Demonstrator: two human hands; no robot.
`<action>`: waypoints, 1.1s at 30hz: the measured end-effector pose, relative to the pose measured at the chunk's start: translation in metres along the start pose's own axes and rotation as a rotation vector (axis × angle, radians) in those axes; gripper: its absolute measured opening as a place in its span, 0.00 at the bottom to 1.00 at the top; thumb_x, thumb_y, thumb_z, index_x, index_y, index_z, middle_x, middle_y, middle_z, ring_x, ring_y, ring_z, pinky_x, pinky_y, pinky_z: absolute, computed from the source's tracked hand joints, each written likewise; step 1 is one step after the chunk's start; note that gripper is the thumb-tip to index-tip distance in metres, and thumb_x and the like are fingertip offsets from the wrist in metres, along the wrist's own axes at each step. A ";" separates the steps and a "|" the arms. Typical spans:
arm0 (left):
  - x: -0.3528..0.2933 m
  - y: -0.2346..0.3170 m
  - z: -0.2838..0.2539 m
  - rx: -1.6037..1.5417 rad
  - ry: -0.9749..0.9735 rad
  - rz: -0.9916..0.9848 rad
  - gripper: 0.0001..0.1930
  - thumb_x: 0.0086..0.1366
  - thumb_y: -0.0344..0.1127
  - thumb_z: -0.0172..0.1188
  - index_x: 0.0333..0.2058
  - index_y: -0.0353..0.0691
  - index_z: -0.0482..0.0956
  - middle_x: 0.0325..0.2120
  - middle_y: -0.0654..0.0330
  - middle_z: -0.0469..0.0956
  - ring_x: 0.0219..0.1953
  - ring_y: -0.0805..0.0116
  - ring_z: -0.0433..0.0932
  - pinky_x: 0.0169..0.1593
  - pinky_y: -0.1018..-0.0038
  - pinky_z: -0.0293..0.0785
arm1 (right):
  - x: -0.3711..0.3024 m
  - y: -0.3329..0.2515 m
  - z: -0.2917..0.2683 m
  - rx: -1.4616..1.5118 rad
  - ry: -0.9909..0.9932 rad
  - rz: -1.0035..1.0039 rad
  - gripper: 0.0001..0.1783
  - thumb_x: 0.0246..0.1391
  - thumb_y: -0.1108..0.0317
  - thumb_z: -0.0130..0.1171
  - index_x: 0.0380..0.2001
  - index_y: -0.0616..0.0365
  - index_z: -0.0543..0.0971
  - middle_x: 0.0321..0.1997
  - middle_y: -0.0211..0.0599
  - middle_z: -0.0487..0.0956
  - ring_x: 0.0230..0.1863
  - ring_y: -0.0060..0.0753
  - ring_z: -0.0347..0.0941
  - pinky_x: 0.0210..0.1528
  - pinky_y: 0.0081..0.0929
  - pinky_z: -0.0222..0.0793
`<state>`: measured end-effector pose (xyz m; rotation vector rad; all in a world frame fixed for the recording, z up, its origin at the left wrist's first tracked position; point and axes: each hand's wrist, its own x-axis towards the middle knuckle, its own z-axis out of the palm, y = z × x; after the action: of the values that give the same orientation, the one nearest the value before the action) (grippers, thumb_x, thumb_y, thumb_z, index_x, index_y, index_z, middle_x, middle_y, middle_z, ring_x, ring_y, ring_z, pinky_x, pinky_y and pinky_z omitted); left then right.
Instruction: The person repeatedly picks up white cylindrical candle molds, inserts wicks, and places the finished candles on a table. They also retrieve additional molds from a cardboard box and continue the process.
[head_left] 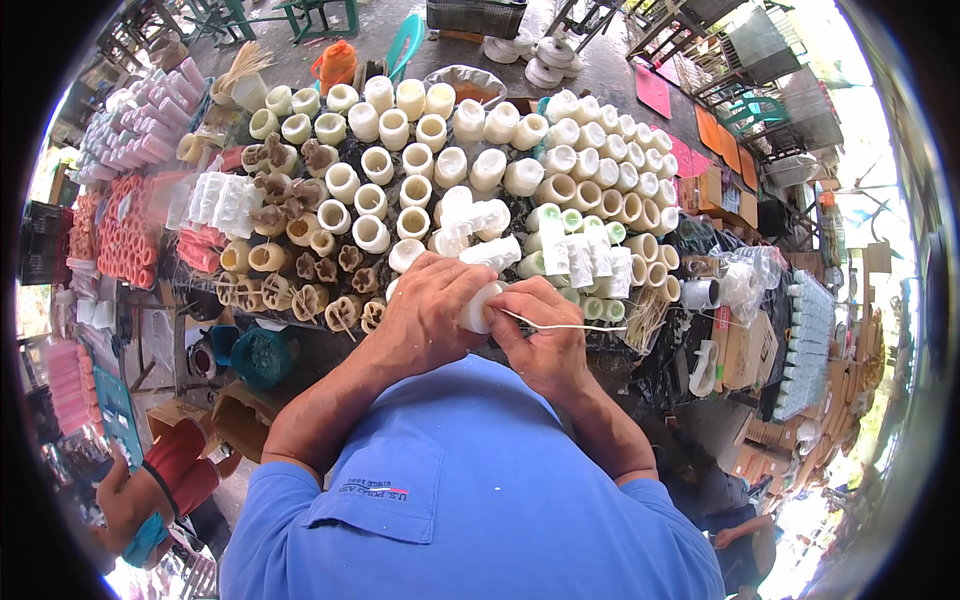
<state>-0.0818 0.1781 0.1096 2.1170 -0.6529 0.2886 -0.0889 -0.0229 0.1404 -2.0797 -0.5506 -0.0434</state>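
My left hand (428, 308) is closed around a short white wax candle (478, 312) at the table's near edge. Against its right side, the fingers of my right hand (542, 335) pinch a thin pale wick (580, 327), whose free length sticks out to the right. Where the wick meets the candle is hidden by my fingers. Just beyond my hands lie white, twisted-looking candles (490, 252). To the right of these, more white ridged pieces (580, 255) rest across pale green cylinders (613, 310).
Rows of hollow cream cylinders (371, 235) cover the table. Brown flower-shaped pieces (345, 312) stand at its near left, with pink pieces (128, 230) farther left. A bundle of thin sticks (648, 325) lies right of my hands. Cardboard boxes (750, 350) and two other people (175, 480) are around.
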 end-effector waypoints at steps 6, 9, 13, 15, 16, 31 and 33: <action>-0.006 -0.002 -0.003 -0.021 -0.061 -0.066 0.35 0.41 0.32 0.81 0.51 0.36 0.80 0.43 0.49 0.86 0.49 0.48 0.85 0.55 0.56 0.74 | 0.001 -0.004 -0.012 0.123 -0.072 0.175 0.06 0.58 0.76 0.69 0.39 0.64 0.87 0.39 0.43 0.86 0.39 0.34 0.83 0.43 0.31 0.78; -0.008 -0.004 -0.007 -0.014 -0.077 -0.071 0.36 0.40 0.32 0.81 0.52 0.36 0.80 0.43 0.49 0.86 0.50 0.48 0.85 0.56 0.56 0.74 | 0.002 -0.006 -0.017 0.123 -0.067 0.169 0.07 0.57 0.75 0.69 0.39 0.64 0.87 0.39 0.43 0.86 0.39 0.33 0.83 0.43 0.29 0.78; -0.006 -0.005 -0.008 -0.014 -0.078 -0.053 0.36 0.40 0.32 0.81 0.52 0.36 0.80 0.44 0.49 0.86 0.50 0.48 0.84 0.56 0.56 0.74 | 0.000 -0.007 -0.011 0.137 -0.048 0.157 0.07 0.57 0.75 0.69 0.39 0.64 0.87 0.38 0.43 0.86 0.37 0.33 0.84 0.41 0.29 0.78; -0.005 -0.003 -0.008 -0.019 -0.069 -0.051 0.36 0.40 0.32 0.81 0.52 0.36 0.80 0.43 0.49 0.86 0.50 0.48 0.85 0.56 0.56 0.75 | -0.001 -0.006 -0.006 0.107 -0.020 0.135 0.07 0.57 0.75 0.69 0.39 0.64 0.87 0.38 0.43 0.86 0.37 0.34 0.84 0.42 0.29 0.79; -0.004 -0.003 -0.008 -0.022 -0.061 -0.054 0.35 0.40 0.33 0.81 0.52 0.36 0.80 0.43 0.48 0.86 0.49 0.48 0.85 0.55 0.56 0.75 | -0.002 -0.006 -0.003 0.114 -0.011 0.138 0.07 0.57 0.75 0.69 0.39 0.64 0.87 0.38 0.43 0.86 0.37 0.34 0.84 0.42 0.30 0.79; -0.005 -0.002 -0.008 -0.017 -0.075 -0.038 0.34 0.42 0.33 0.80 0.51 0.35 0.79 0.44 0.48 0.86 0.48 0.48 0.85 0.55 0.56 0.74 | 0.001 -0.005 -0.009 0.132 -0.021 0.149 0.06 0.57 0.76 0.69 0.38 0.62 0.89 0.38 0.43 0.87 0.38 0.33 0.84 0.42 0.28 0.79; -0.004 -0.001 -0.006 -0.008 -0.062 -0.027 0.34 0.42 0.32 0.80 0.52 0.35 0.79 0.44 0.48 0.86 0.48 0.48 0.85 0.54 0.56 0.74 | 0.002 -0.004 -0.002 0.116 -0.021 0.126 0.06 0.56 0.75 0.70 0.38 0.62 0.89 0.38 0.43 0.87 0.37 0.33 0.84 0.42 0.28 0.79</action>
<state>-0.0840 0.1846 0.1106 2.1323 -0.6600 0.2051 -0.0877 -0.0224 0.1453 -1.9989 -0.4239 0.0816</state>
